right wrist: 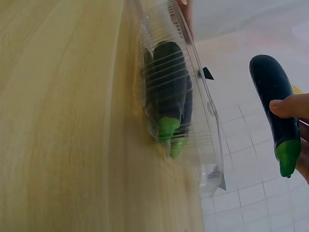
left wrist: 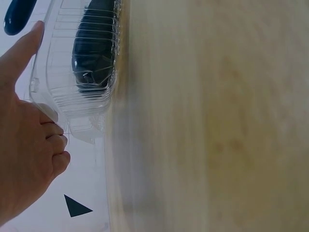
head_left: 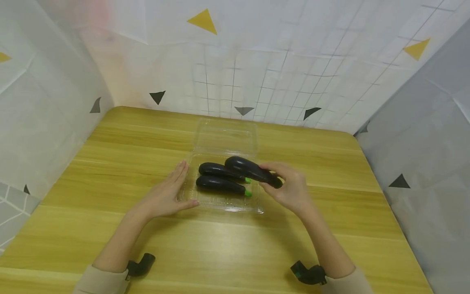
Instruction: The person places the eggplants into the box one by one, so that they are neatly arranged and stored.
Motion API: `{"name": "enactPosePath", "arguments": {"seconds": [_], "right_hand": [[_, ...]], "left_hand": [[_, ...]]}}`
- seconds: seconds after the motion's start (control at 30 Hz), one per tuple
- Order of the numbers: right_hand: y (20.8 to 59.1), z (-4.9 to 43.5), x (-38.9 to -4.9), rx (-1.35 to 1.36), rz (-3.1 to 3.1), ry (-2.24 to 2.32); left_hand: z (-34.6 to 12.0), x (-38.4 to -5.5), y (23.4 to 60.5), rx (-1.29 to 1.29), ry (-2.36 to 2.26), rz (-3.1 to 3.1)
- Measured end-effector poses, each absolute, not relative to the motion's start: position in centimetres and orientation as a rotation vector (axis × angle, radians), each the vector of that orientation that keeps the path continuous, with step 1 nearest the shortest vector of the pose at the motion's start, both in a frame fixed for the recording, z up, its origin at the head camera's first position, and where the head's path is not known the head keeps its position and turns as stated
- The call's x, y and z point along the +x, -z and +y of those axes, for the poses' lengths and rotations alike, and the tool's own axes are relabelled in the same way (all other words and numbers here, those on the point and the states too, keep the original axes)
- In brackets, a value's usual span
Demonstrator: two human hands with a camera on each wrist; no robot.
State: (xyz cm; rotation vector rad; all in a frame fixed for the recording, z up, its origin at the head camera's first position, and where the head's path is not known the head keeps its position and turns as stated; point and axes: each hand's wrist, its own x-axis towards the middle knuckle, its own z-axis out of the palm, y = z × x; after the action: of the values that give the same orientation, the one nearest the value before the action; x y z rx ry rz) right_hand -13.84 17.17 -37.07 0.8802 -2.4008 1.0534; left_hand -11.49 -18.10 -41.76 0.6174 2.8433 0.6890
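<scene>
My right hand (head_left: 290, 188) grips a dark eggplant (head_left: 244, 166) near its stem end, thumb on one side and fingers on the other. In the right wrist view this eggplant (right wrist: 270, 92) hangs above the box, its green stem pointing down. Two more eggplants (head_left: 220, 184) lie side by side in a clear plastic box (head_left: 224, 203), green stems toward the right. The box's hinged lid (head_left: 225, 134) is folded back behind it. My left hand (head_left: 167, 196) rests against the box's left side, fingers extended along it and thumb at the front rim.
The box stands on a wood-patterned table (head_left: 220, 245). Walls hung with white sheeting (head_left: 165, 69) close off the back and both sides. A dark wrist mount (head_left: 141, 265) sits on the left forearm and another mount (head_left: 308, 273) on the right.
</scene>
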Motion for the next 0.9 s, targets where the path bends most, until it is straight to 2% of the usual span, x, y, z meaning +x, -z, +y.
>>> {"name": "enactPosePath", "arguments": {"seconds": [0.9], "right_hand": [[39.2, 12.4, -13.3, 1.146, -2.513, -1.025]], "left_hand": [[-17.9, -11.3, 41.5, 0.604, -0.694, 2.852]]}}
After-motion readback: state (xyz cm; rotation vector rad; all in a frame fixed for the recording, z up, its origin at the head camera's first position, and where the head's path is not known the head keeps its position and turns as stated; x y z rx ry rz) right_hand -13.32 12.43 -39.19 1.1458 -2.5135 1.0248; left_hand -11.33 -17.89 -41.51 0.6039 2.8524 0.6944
